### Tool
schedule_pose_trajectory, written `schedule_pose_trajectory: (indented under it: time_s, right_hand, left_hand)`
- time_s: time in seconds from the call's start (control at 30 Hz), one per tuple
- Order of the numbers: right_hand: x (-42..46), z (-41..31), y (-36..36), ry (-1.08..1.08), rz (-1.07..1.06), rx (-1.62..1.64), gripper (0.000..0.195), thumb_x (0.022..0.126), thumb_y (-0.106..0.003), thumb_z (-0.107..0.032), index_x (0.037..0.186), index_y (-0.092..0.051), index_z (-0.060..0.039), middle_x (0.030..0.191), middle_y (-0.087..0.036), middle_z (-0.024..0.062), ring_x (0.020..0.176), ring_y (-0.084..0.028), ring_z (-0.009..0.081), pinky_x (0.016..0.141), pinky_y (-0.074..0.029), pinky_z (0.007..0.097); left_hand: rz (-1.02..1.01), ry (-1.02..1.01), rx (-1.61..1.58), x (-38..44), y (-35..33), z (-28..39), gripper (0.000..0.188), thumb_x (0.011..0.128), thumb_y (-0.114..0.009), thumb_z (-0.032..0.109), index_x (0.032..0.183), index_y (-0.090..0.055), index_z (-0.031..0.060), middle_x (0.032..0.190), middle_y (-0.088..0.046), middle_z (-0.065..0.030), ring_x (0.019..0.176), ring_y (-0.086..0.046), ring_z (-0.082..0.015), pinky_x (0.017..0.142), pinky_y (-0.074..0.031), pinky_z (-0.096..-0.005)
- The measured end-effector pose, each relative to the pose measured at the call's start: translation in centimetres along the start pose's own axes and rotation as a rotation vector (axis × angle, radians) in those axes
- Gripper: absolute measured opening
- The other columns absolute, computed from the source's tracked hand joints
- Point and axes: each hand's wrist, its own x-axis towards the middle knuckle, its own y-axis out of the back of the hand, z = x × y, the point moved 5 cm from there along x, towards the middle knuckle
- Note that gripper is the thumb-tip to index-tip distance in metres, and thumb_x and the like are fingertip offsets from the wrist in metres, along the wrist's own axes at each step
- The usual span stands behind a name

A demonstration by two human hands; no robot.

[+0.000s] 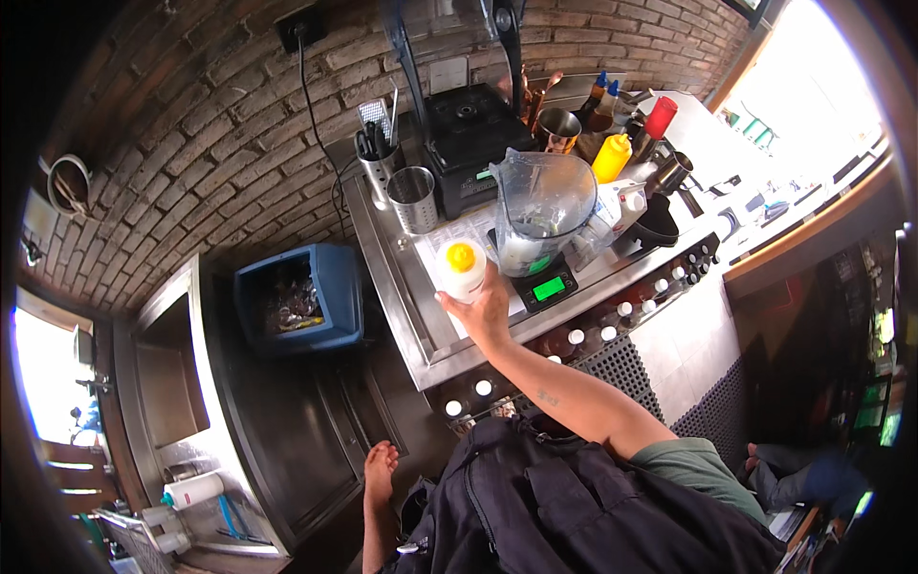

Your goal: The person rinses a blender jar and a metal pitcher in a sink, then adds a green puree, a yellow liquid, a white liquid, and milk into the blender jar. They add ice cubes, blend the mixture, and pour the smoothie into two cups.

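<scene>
My right hand [484,305] is closed around a white plastic squeeze bottle with a yellow cap [460,265], over the left part of the steel counter [423,351]. Just right of the bottle, a clear blender jug [545,197] with some whitish content low inside stands on a black digital kitchen scale [549,288] with a lit green display. My left hand [381,463] hangs low beside my body, fingers loosely curled, with nothing seen in it. Behind the jug is the black blender base [473,122] with its raised clear cover.
A perforated steel cup [414,201] and a utensil holder [380,168] stand at the back left. Yellow [612,158] and red [660,118] squeeze bottles stand right of the jug. White-capped bottles [576,336] line a rack along the counter's front. A blue bin [301,298] stands left.
</scene>
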Motion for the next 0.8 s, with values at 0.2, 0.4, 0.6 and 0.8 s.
schedule_pose_trajectory:
  time_s: [0.2, 0.4, 0.6, 0.8]
  right_hand:
    - [-4.8, 1.5, 2.8, 0.084, -0.084, -0.086, 0.078, 0.079, -0.093, -0.025, 0.140, -0.052, -0.0008, 0.126, -0.066, 0.0196, 0.119, -0.065, 0.0369, 0.102, -0.053, 0.0451]
    - [-7.9, 5.4, 17.5, 0.015, 0.087, -0.004, 0.015, 0.093, -0.080, -0.008, 0.104, -0.071, -0.0012, 0.089, -0.077, 0.0058, 0.075, -0.076, 0.0123, 0.069, -0.058, 0.0250]
    - [7.9, 4.3, 35.4, 0.402, 0.561, 0.087, 0.010, 0.102, -0.065, -0.002, 0.110, -0.062, 0.0024, 0.085, -0.066, 0.0072, 0.063, -0.060, 0.0109, 0.058, -0.049, 0.0255]
    - [30.5, -4.5, 44.2, 0.646, 0.472, 0.182, 0.035, 0.100, -0.070, -0.002, 0.132, -0.055, 0.0020, 0.118, -0.061, 0.0095, 0.103, -0.063, 0.0143, 0.095, -0.056, 0.0327]
  left_hand:
    - [-0.131, 0.014, 0.582, 1.3, 0.5, 1.8, 0.029, 0.104, -0.065, 0.028, 0.126, -0.071, 0.0099, 0.113, -0.074, -0.0049, 0.102, -0.070, -0.0182, 0.087, -0.056, -0.0354]
    - [-0.518, -0.113, 0.987, 2.7, 0.2, -1.8, 0.028, 0.105, -0.058, 0.032, 0.107, -0.072, 0.0078, 0.098, -0.069, -0.0134, 0.096, -0.066, -0.0203, 0.084, -0.053, -0.0404]
    - [-0.019, -0.325, 0.725, 3.5, -16.3, 12.0, 0.029, 0.105, -0.059, 0.033, 0.111, -0.071, 0.0077, 0.104, -0.068, -0.0141, 0.100, -0.065, -0.0221, 0.088, -0.052, -0.0414]
    - [0.556, -1.014, 0.587, -9.5, -27.4, 26.8, 0.030, 0.105, -0.060, 0.034, 0.115, -0.071, 0.0077, 0.109, -0.067, -0.0148, 0.104, -0.064, -0.0239, 0.091, -0.051, -0.0423]
